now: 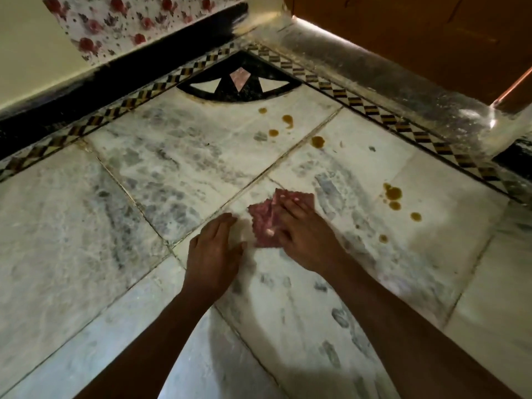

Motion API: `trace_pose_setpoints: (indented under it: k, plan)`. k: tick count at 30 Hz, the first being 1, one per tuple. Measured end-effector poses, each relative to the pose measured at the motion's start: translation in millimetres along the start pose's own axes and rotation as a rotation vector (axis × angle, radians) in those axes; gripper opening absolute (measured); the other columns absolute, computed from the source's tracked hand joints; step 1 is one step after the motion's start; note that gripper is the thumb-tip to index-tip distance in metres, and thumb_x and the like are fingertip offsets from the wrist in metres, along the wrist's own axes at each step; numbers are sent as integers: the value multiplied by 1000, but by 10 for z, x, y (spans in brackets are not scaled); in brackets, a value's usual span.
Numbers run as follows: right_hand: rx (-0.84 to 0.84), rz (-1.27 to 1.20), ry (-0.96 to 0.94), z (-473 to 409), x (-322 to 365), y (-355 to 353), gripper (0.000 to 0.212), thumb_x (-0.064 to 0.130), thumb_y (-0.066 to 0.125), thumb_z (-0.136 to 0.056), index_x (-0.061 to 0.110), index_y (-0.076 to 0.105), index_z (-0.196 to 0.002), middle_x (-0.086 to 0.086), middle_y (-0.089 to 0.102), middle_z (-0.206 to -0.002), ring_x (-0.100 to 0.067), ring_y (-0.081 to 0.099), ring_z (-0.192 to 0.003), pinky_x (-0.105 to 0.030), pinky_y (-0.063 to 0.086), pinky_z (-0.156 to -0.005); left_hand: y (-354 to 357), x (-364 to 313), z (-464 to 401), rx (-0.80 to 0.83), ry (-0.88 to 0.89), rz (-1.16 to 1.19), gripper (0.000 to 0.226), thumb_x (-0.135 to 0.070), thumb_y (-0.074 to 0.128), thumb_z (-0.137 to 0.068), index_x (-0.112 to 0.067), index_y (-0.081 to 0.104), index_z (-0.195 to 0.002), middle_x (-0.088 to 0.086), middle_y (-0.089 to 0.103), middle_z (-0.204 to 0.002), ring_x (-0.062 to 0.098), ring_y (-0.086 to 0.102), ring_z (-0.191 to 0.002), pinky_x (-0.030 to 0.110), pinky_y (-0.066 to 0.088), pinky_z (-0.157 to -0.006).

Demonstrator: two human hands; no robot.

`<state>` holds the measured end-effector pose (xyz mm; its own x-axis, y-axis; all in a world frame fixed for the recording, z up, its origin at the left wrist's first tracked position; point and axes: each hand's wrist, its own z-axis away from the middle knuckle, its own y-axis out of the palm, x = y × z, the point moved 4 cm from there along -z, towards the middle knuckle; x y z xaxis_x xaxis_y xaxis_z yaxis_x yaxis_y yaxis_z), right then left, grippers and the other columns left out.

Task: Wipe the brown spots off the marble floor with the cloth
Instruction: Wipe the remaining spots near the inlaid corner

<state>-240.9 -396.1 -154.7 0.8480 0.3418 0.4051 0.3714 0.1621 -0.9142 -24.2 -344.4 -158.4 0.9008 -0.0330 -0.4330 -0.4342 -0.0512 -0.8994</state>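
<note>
Left hand (214, 251): laid flat on the marble floor (86, 226), fingers straight, just beside the cloth.
Right hand (302, 234): pressed flat on the pink cloth (263, 220), fingers extended.
Brown spots (393, 194): scattered farther off, right and toward the patterned border (374, 110).

No readable text, label, brand, number or sign shows anywhere in the view.
</note>
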Motion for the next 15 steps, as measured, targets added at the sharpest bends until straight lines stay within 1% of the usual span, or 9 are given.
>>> trace_pose_setpoints:
  k: [3,5,6,8,10,12,13,14,15]
  plan:
    - [-57,88,133,-274,56,239,71,59,26,-98,36,41,-163,7,23,-178,-25,16,-167,-54,16,-133,80,108,69,-65,-16,-48,58,-47,56,-101,-20,52,-153,-2,49,-165,23,51,-148,47,46,-108]
    - [-92,72,230,-517,105,284,72,62,24,-97,40,39,-164,5,19,-180,-29,9,-168,-57,9,-133,146,126,128,-80,10,-87,57,-49,49,-106,-20,50,-156,-2,42,-171,21,43,-155,45,40,-113]
    - [-97,83,228,-612,137,312,69,62,26,-98,42,39,-163,4,21,-179,-31,10,-167,-59,11,-132,159,117,150,-93,22,-108,57,-47,47,-108,-19,49,-157,-1,41,-171,22,41,-157,44,38,-114]
    - [-95,96,136,-653,224,351,60,60,33,-102,46,41,-161,3,28,-177,-31,20,-165,-60,19,-130,171,120,147,-95,22,-129,56,-45,46,-108,-17,50,-156,2,40,-172,23,40,-158,45,37,-116]
    - [-126,146,11,-372,266,331,56,59,40,-105,47,45,-159,4,33,-175,-29,27,-164,-58,26,-127,172,97,155,-88,20,-136,55,-44,45,-108,-16,51,-155,3,41,-172,24,41,-158,46,38,-116]
    - [-97,190,-31,47,177,279,57,60,43,-105,46,44,-160,4,30,-176,-26,25,-164,-55,29,-127,150,97,135,-82,23,-141,55,-44,43,-108,-15,52,-154,3,40,-172,24,42,-157,46,37,-115]
    - [-84,205,12,233,45,236,59,62,42,-104,46,43,-161,4,30,-176,-26,25,-164,-55,29,-126,146,92,131,-75,29,-139,55,-45,43,-108,-16,52,-154,3,40,-172,25,42,-157,46,37,-115]
    - [-88,209,110,357,-122,150,63,65,37,-102,47,38,-162,5,27,-177,-27,24,-164,-55,28,-127,154,87,128,-70,36,-130,55,-44,43,-108,-16,51,-154,3,40,-172,25,42,-157,47,38,-116]
    - [-76,208,246,394,-285,92,69,70,29,-100,49,29,-165,5,20,-179,-29,18,-165,-56,23,-129,167,94,132,-66,36,-125,54,-43,44,-108,-16,51,-154,3,41,-171,25,43,-156,48,39,-116]
